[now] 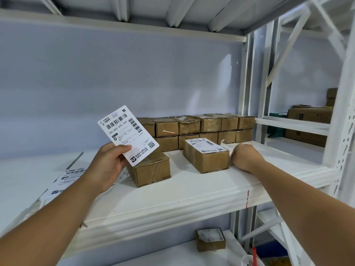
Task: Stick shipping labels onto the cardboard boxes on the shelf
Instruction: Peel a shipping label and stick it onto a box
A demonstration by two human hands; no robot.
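Head view: left hand (107,164) raised, label (127,135) pinched; right hand (245,157) apparently clenched beside labelled box (206,159).

Held label (128,135): white, printed with barcodes and a QR code, tilted up, pinched near its lower left edge by the left hand (107,166).
Plain box (151,169): brown taped cardboard, front left on the shelf (172,194), top partly hidden behind the label.
Labelled box (206,162): same kind, near its right, apart; white sticker (206,144) flat on top.
Back boxes (201,127): a row two high along the rear.
Spare labels (65,179): flat at the shelf's left.
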